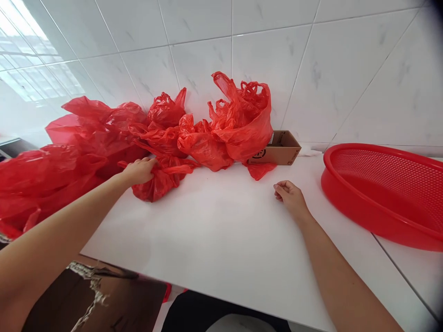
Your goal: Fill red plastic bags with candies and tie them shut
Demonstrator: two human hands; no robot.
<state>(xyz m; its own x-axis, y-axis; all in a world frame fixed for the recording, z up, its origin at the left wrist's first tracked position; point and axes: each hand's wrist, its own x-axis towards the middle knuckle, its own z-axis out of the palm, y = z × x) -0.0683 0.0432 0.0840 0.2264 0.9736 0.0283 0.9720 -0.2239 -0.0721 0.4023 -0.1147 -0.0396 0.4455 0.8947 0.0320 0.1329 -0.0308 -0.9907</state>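
One wall [197, 20] of pale tiles is being met along its foot by a white table [207, 230]. The table's left part is being taken up by a heap [51, 170] of red bags, spread from the wall toward the near edge. At the right, a red mesh basket [346, 203] is being borne by the table and cut off by the edge of view. Below the near edge, at left, a torn carton [131, 299] is being partly hidden by the left forearm. A tall bag [247, 124] is being seen bunched near the wall, its left side being touched by a middle bag [207, 147]. In front of the heap, a small bag [155, 184] is being held up by the table, left of the middle. Behind the tall bag, a brown box [280, 156] is being partly covered. By the left hand [138, 171] the small bag is being touched at its upper left; the fingers are being bent over the plastic, and whether they are being closed on it cannot be told. The right hand [290, 196] is being held before the box, its fingers being curled in narrow toward the thumb.
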